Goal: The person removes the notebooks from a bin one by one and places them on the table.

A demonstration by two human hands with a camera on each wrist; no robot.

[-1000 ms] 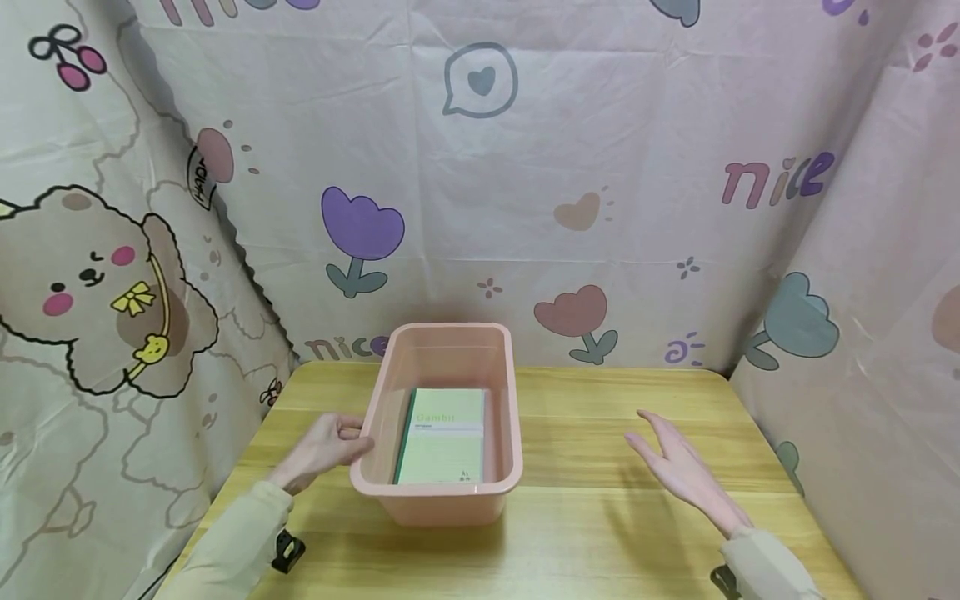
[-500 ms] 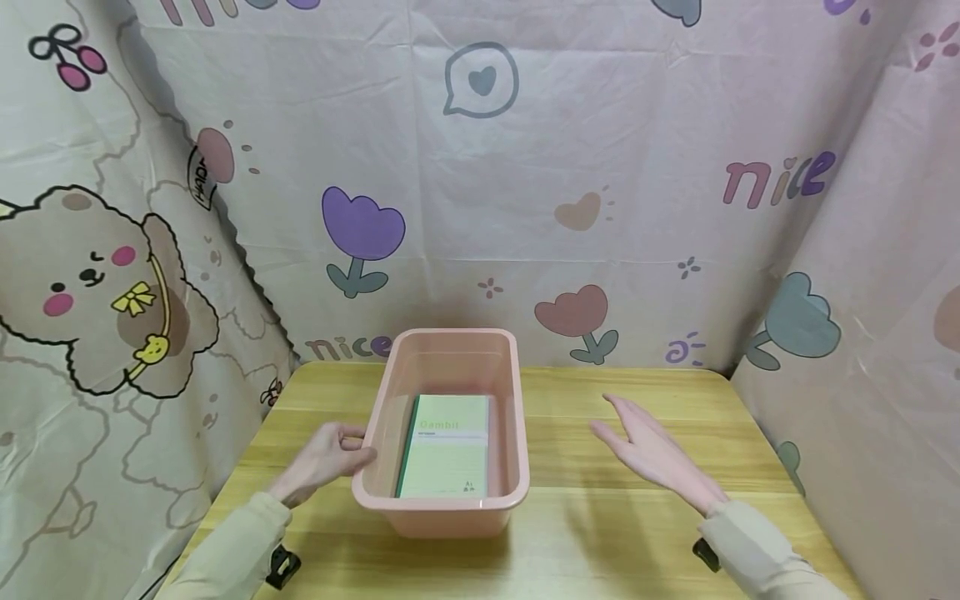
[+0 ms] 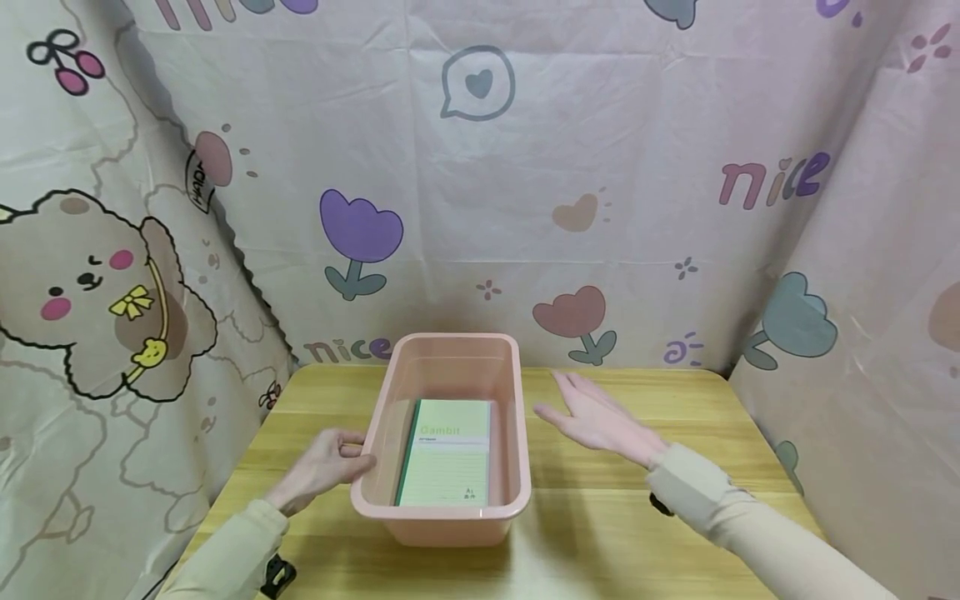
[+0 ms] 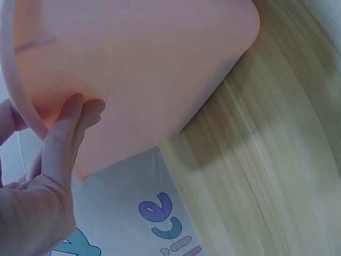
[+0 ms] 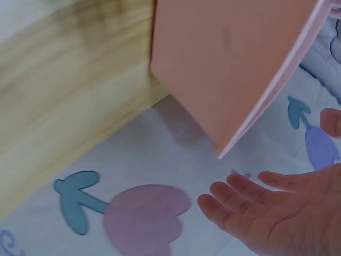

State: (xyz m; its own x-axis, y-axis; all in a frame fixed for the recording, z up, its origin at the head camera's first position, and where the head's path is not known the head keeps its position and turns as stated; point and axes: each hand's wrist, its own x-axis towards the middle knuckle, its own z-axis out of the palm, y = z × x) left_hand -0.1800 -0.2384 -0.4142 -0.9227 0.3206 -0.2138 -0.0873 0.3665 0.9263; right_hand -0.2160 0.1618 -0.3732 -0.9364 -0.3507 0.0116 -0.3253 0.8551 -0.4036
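1. Pink bin [image 3: 448, 533], notebook [image 3: 446, 468] inside, sits just right of the left hand [image 3: 324, 462], which pinches its edge.
2. Right hand [image 3: 596, 417], fingers straight, has come nearer but stays apart; the bin now seems within both hands' reach.

"Gambit" on the pale green notebook [image 3: 447, 462] and multicoloured "nice" on the patterned cloth backdrop [image 3: 480, 167].

A pink, open-topped rectangular bin [image 3: 447, 528] with rounded corners stands upright on the tabletop [image 3: 611, 537] over there, its long sides running front to back, and a pale green notebook [image 3: 446, 457] marked "Gambit" lies inside.
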